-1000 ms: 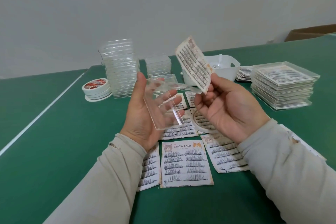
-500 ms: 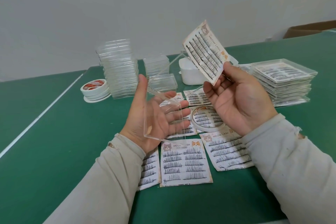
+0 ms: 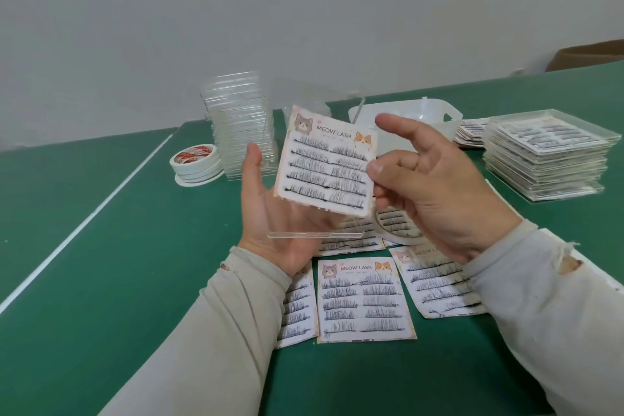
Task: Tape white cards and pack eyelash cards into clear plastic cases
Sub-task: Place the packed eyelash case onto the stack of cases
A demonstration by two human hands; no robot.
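L hand palm-up, cradling open clear case, thumb up along its left edge. Eyelash card lies tilted in case, print facing camera. R hand pinches card's right edge, index finger raised. Below the grip: loose lash cards on green table. Left of grip: tape rolls, empty-case stack. Right: packed-case stack.

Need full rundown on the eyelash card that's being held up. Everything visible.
The eyelash card is a near-square, pale paper-like card, printed MEOW LASH with a grey cat and an orange cat at its top corners. Five rows of black lashes run across it in two columns. It faces the camera, tilted slightly, lying in the open clear plastic case held by the left hand. The right hand pinches its right edge.
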